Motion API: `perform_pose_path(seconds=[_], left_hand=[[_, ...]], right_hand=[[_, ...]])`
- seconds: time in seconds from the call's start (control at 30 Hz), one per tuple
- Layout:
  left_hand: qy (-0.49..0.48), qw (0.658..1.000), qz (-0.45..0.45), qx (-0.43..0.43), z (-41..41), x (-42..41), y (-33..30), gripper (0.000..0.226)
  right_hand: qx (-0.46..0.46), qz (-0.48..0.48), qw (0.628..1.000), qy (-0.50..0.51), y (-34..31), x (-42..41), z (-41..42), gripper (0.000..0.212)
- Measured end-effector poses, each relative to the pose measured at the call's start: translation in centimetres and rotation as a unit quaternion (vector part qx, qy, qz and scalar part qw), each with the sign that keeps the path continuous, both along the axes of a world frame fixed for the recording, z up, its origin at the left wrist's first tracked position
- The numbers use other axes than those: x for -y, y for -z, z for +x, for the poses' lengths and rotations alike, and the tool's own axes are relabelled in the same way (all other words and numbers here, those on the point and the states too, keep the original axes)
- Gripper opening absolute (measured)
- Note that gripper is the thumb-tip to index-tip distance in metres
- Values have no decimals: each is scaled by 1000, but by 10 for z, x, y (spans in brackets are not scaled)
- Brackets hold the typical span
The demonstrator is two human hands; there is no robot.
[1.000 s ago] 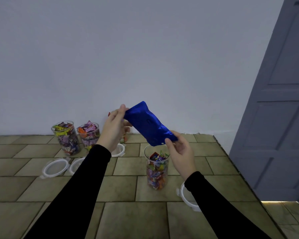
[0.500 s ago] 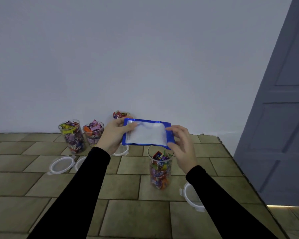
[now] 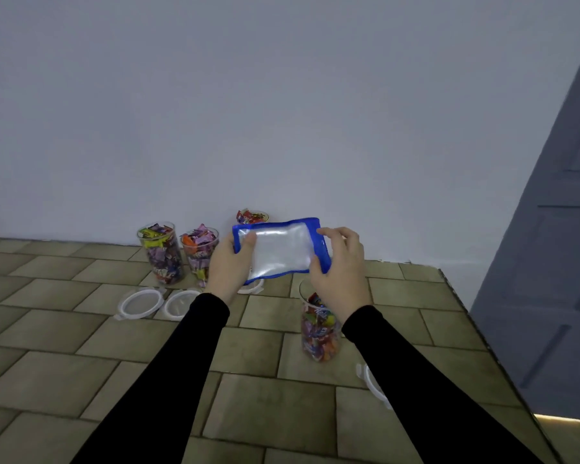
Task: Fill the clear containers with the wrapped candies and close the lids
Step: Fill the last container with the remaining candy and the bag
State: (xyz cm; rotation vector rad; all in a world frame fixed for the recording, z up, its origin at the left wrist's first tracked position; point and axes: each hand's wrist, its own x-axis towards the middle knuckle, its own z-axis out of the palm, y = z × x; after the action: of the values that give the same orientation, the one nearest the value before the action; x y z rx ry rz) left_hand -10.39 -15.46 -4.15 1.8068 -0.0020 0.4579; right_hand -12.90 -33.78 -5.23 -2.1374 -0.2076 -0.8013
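Both hands are up at frame centre, holding a flat blue-edged pouch [image 3: 280, 250] with a pale, shiny face. The left hand [image 3: 230, 265] pinches its left end, the right hand [image 3: 340, 262] curls round its right edge. Just below, an open clear container [image 3: 319, 326] stands packed with bright wrapped candies; three more [image 3: 161, 253] sit by the wall, lids [image 3: 139, 303] lying loose in front.

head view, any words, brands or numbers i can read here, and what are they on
None can be read with confidence.
Candy wrappers in the near container: white lettering shows, too blurred to read.
Wrappers in the three containers by the wall: print too small.
Blue-edged pouch, held by left hand and right hand: its pale face shows no legible text.
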Motion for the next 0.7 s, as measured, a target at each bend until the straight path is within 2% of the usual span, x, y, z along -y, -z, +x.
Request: perform_pose_path(seconds=[0.1, 0.17, 0.27, 0.47, 0.7], left_hand=[[-72, 995, -66, 22, -12, -24, 4, 31], [-133, 988, -77, 25, -27, -48, 8, 30], [-222, 970, -101, 23, -62, -97, 18, 31], [-422, 902, -88, 23, -179, -210, 54, 27], [-596, 794, -120, -10, -312, -296, 115, 22]], right_hand=[[47, -70, 996, -24, -3, -26, -2, 41], [67, -106, 990, -62, -1, -53, -4, 41], [59, -150, 976, -144, 16, -109, -11, 42], [-81, -271, 913, -292, 52, -245, -57, 46], [-102, -373, 827, -408, 98, -382, -129, 44]])
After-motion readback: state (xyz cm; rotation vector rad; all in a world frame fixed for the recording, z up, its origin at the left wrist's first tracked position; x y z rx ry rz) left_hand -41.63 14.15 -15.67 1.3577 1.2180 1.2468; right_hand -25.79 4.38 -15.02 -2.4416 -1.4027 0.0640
